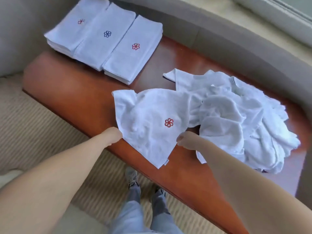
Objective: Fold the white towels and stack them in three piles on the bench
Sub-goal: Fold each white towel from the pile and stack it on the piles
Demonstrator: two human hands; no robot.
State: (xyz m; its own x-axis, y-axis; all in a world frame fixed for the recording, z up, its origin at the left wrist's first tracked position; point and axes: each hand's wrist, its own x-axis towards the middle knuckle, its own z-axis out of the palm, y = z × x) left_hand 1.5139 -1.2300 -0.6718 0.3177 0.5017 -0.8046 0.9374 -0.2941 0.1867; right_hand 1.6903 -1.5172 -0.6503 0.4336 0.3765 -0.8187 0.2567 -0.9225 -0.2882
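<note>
Your left hand (113, 136) pinches the left edge of a white terry towel with a red flower emblem (148, 122); fingers bunched together on the cloth, fingertips hidden under the fabric. Your right hand (185, 140) pinches the same towel's right edge; thumb tip visible against the cloth, the other fingers curled behind it, cannot tell how they lie

The towel is spread between both hands, over the near edge of the glossy reddish-brown wooden bench (70, 92). Emblem faces up. One corner, with a small label, hangs toward you over the bench edge. The far right part of the towel touches the pile beside it

Loose heap of crumpled white towels (244, 122) on the right half of the bench, just beside the held towel, one flat corner sticking out toward the far side

Far left end of the bench: three stacks of folded white towels, side by side and touching, overlapping slightly at the edges. Left stack (70, 29) top towel shows a red emblem, blurred. Middle stack (103, 41) shows a dark blue emblem. Right stack (133, 51) shows a red emblem. Stacks well apart from the held towel

Beige ribbed carpet (33, 125) below the bench. Your legs in pale blue jeans (135, 215) and grey shoes (130, 176) stand close to the bench's near edge
</note>
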